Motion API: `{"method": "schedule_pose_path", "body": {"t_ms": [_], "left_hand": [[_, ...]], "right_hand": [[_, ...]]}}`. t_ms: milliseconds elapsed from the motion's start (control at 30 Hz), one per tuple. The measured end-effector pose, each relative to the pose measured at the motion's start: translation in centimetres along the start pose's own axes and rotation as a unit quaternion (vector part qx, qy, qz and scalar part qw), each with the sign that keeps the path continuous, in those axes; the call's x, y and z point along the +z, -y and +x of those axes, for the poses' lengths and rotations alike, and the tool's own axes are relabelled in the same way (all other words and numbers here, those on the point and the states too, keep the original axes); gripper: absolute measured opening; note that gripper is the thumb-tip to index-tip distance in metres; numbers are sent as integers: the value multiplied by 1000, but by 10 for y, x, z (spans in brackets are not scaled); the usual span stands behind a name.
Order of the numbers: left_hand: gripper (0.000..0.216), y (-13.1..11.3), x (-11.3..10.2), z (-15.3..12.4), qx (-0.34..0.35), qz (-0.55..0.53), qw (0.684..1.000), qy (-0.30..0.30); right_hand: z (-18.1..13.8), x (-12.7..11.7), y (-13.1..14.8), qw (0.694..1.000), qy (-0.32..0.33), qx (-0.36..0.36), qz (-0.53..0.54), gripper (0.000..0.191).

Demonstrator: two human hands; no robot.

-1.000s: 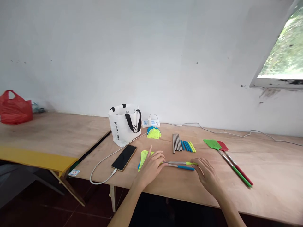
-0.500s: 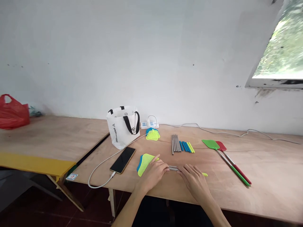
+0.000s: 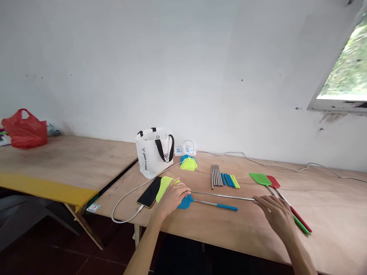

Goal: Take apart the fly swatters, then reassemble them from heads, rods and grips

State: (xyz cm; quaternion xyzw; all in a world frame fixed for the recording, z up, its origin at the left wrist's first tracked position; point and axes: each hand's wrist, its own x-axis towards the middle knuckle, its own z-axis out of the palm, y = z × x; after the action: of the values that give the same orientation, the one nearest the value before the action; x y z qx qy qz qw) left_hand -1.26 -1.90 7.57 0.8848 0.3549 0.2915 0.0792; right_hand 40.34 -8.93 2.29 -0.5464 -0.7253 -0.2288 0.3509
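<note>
Not much text to go on here. The white bag (image 3: 155, 152), up and to the left of the left hand (image 3: 172, 196), had a black logo and a line of black lettering running down its side, but it was too small and tilted for me to read. A small white sticker (image 3: 93, 207) with a red mark sat at the table (image 3: 218, 233) corner, left of that hand, and I couldn't read it either.

Since 0.5 s ago the right hand (image 3: 275, 214) has slid rightward, drawing the yellow swatter (image 3: 166, 186) rod out long, uncovering the blue swatter (image 3: 212, 204).
</note>
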Motion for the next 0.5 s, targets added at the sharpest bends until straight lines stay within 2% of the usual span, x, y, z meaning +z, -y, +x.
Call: {"method": "schedule_pose_path", "body": {"t_ms": [67, 167, 367, 500], "left_hand": [[30, -2, -1, 0, 0, -4, 1000, -1], [29, -10, 3, 1, 4, -4, 1000, 4], [20, -20, 9, -1, 22, 26, 999, 17], [23, -24, 8, 1, 29, 25, 999, 14]], "right_hand": [[-7, -5, -18, 1000, -11, 17, -5, 48], [-14, -11, -30, 999, 10, 36, -4, 49], [-18, -16, -36, 997, 33, 61, 13, 51], [-17, -20, -36, 997, 39, 68, 17, 49]]}}
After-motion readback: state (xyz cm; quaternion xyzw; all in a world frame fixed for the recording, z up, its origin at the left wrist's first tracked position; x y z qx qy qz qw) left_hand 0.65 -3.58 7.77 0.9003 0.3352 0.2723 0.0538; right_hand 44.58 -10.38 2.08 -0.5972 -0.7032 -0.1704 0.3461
